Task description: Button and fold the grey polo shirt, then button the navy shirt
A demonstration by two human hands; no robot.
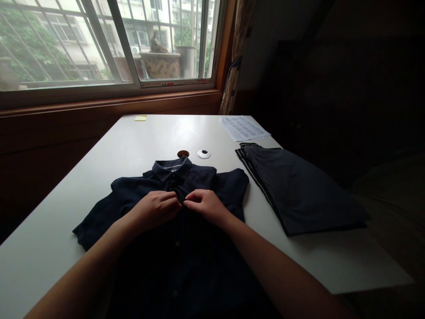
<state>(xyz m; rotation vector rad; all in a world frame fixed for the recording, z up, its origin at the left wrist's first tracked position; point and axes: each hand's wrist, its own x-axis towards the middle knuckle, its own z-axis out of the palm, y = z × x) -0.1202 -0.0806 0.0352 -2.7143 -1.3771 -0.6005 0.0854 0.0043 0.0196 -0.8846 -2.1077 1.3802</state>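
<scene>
A dark navy short-sleeved shirt (pixel 206 248) lies front up on the white table (pixel 109 146), its collar pointing toward the window and its sleeves spread out. My left hand (pixel 161 206) pinches the front placket a little below the collar. Facing it, my right hand (pixel 202 204) pinches the fabric at the same spot, thumb against fingertips. The fingers cover whatever button lies between them. Lower on the placket, small pale buttons (pixel 177 243) show.
Folded dark clothing (pixel 299 190) with a striped edge lies at the right. Printed sheets (pixel 244 128) are at the far right corner, a yellow sticky note (pixel 141 118) far left. A round table hole (pixel 183 153) and its cover (pixel 203 154) sit beyond the collar. A barred window (pixel 139 84) stands behind.
</scene>
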